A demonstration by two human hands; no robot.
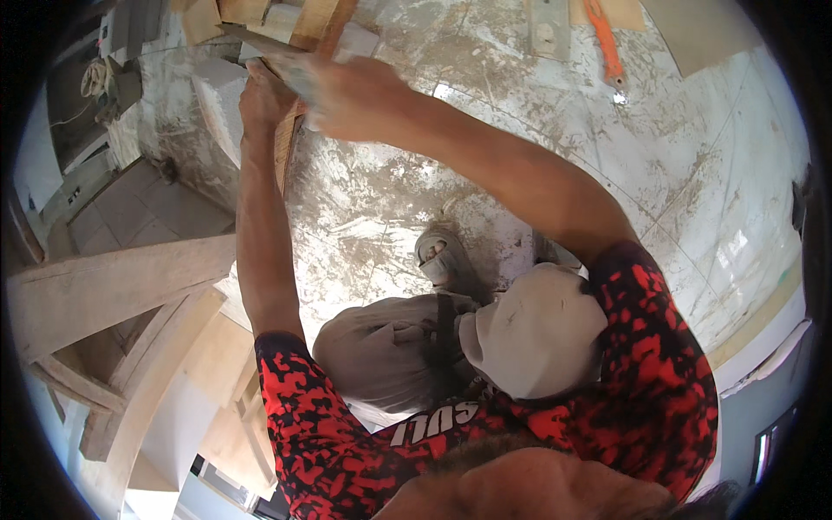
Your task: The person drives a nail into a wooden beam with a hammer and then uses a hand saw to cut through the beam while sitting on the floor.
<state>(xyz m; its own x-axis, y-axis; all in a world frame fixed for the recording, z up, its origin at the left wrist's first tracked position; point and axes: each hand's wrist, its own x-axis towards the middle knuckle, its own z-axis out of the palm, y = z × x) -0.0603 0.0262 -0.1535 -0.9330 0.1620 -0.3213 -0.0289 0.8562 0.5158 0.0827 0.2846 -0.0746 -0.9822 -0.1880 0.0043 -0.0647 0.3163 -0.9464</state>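
My right hand (355, 97), blurred by motion, is closed round the grip of a handsaw (269, 48). Its dark, tapering blade points to the upper left, over a brown wooden board (286, 143). Close beside the blade, my left hand (263, 100) is closed on the board, holding it against a pale, dusty block (224, 100). The blade's cutting edge and the point where it meets the wood are too blurred and covered to make out. More brown wood (322, 24) lies just beyond both hands.
On the dusty tiled floor (693, 173), an orange-handled tool (604, 43) lies at the far right, near a grey flat piece (549, 30) and a brown sheet (702, 30). Curved wooden framing (121, 290) stands at the left. My sandalled foot (438, 256) is below.
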